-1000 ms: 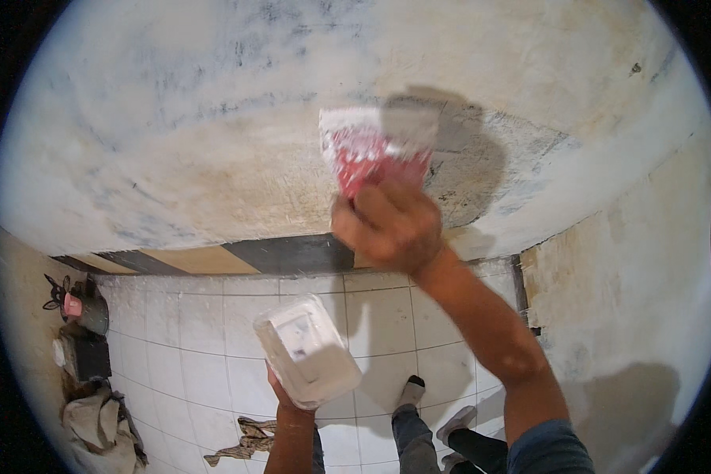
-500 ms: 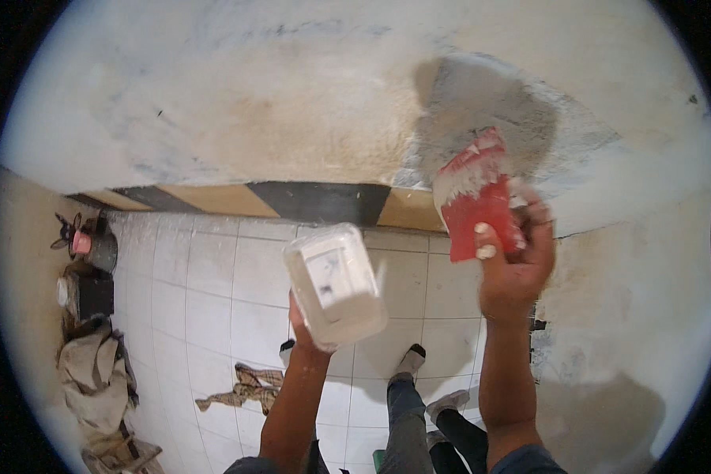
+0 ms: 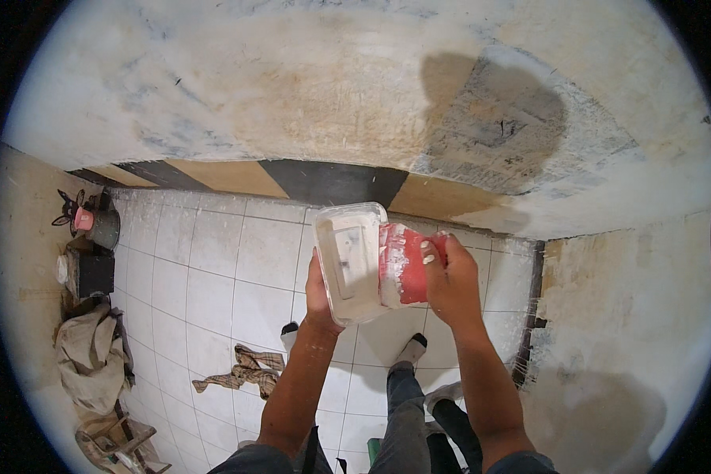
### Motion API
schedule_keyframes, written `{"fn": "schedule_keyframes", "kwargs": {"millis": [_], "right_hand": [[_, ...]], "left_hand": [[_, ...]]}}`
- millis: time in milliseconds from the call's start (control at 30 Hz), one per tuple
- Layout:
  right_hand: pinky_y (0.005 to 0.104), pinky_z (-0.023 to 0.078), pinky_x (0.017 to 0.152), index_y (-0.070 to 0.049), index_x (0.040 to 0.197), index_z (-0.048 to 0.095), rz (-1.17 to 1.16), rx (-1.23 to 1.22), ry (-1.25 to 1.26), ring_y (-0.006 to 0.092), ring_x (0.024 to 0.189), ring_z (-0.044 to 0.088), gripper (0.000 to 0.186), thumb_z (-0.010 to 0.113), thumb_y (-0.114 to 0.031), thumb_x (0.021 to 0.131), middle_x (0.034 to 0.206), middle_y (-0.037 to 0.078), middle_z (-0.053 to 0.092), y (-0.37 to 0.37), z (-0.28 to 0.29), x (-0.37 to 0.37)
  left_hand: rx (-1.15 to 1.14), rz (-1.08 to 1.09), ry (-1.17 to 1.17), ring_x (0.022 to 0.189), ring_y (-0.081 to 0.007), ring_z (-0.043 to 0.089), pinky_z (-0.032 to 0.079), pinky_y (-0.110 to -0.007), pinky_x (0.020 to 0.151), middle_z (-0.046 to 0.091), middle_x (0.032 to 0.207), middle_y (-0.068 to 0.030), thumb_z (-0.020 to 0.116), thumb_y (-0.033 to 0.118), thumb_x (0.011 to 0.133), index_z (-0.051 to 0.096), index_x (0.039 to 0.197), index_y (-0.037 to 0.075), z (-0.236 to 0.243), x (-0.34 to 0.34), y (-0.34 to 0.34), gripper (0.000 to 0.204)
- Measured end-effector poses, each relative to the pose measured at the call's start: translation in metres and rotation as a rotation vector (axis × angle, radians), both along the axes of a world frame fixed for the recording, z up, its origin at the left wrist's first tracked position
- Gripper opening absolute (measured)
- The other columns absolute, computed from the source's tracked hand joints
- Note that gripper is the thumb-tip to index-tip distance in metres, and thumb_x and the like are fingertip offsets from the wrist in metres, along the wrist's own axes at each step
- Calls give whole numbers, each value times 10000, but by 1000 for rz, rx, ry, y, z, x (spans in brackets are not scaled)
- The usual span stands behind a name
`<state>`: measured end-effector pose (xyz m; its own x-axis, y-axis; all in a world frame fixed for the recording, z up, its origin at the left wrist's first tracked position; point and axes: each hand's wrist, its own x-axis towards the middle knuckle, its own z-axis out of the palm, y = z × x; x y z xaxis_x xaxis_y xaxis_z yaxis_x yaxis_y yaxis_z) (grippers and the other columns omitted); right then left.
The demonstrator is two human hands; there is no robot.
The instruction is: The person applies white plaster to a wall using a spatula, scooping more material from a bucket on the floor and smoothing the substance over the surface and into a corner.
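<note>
My left hand [image 3: 319, 294] is closed round the left side of a clear plastic tub [image 3: 360, 296], which is smeared inside with whitish filler. In my right hand [image 3: 453, 280] is a red flat scraper [image 3: 409, 272], gripped between thumb and fingers. Its filler-coated edge meets the tub's right rim. White filler sticks to my right thumb. Beyond both hands rises a patchy, worn wall [image 3: 292, 103], with a rough grey patch [image 3: 502, 126] at its upper right under my shadow.
Dark and tan tiles [image 3: 332, 183] line the wall's foot. On the white tiled floor [image 3: 213, 276] lies a checked cloth [image 3: 249, 371]. A black box [image 3: 95, 272], a beige sack [image 3: 95, 359] and a small wooden stool [image 3: 122, 446] stand along the left side. Another person's legs [image 3: 460, 426] show below.
My right hand has brought the red scraper down and left from beside the wall to the tub's rim. The tub has shifted slightly right and up.
</note>
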<state>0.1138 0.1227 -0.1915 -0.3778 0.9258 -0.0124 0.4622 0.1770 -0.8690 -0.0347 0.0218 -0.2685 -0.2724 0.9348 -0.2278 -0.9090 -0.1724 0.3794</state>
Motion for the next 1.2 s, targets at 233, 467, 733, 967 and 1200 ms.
{"fn": "schedule_keyframes", "kwargs": {"millis": [233,467,733,967,1200], "right_hand": [[371,459,646,45,890,540,40,200,-68,351,658,573,183,532,-130,944,770,235,596,-2,-25,-8],[332,448,669,55,894,539,36,154,27,260,667,531,199,539,-134,954,764,192,589,3,-35,-9],[327,504,786,32,1057,601,-85,-450,343,219,895,645,246,578,-192,961,986,129,668,22,-47,17],[320,544,874,-41,1264,511,-125,-812,1136,191,1031,629,381,627,-187,931,1148,73,628,37,-11,34],[290,552,775,-63,1208,542,-159,-438,1262,164,990,637,343,658,-143,895,1109,47,643,87,35,66]], "left_hand": [[-70,-78,-3,1181,-257,554,461,-408,1005,531,1329,-123,232,537,1011,382,1421,66,-2,1,-1,642],[-104,-190,55,1202,-274,540,474,-449,989,505,1357,-132,201,579,998,339,1452,87,15,3,-1,684],[-57,-261,-31,1224,-292,526,458,-456,1009,489,1377,-139,212,586,995,335,1454,85,29,6,6,690],[-94,-56,125,1179,-295,556,466,-438,999,540,1322,-134,297,508,998,417,1401,57,20,11,22,617],[-8,-34,-28,1133,-322,589,507,-484,944,555,1292,-142,328,485,979,434,1377,78,19,21,43,579]]}}
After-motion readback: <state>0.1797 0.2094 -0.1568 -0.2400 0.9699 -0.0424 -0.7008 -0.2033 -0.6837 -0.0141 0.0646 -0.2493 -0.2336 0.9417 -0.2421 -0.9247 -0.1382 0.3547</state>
